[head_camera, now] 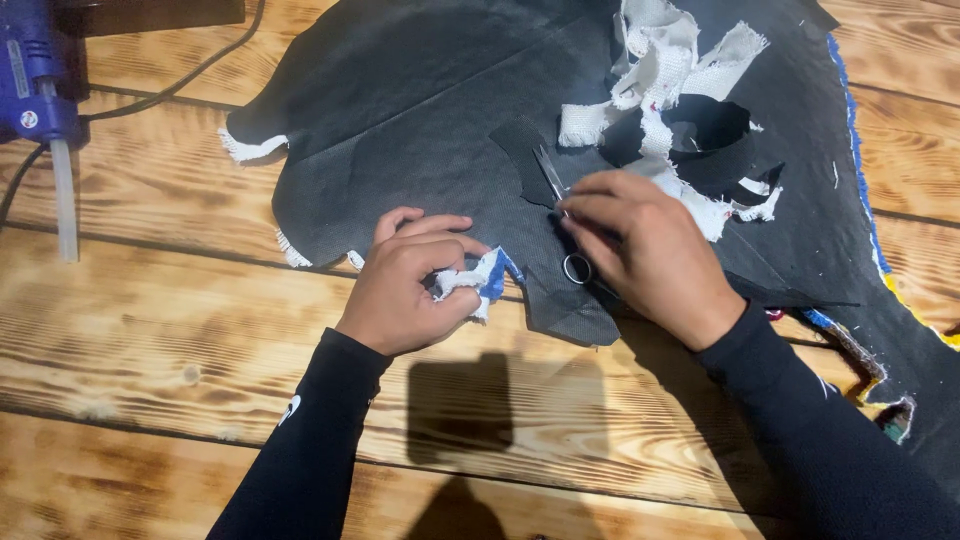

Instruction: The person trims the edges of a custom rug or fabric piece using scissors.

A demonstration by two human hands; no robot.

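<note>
Metal in the right grip: the right hand (650, 255) is closed around small scissors (562, 215), the blades pointing up and away over the black fabric, one finger ring showing below the fingers.
Left grip: the left hand (410, 285) is curled shut, pinching a small scrap of white and blue cloth (480, 280) between thumb and fingers.
Between the hands: the scrap sits just beside the scissors' ring, at the near edge of the fabric.
Under the hands: a large sheet of black fabric (420, 130) lies flat on the wooden surface (180, 330), its edges frayed white in places; the right edge carries a blue and yellow trim.
Beyond the right hand: a loose heap of white woven strips (660, 70) lies on the fabric, tangled with a curl of black strip (720, 150).
Far left: a blue glue gun (35, 75) rests on the surface with a clear glue stick (65, 200) jutting toward the camera; a dark cable runs away beside it.
Sleeves: both forearms wear black long sleeves.
</note>
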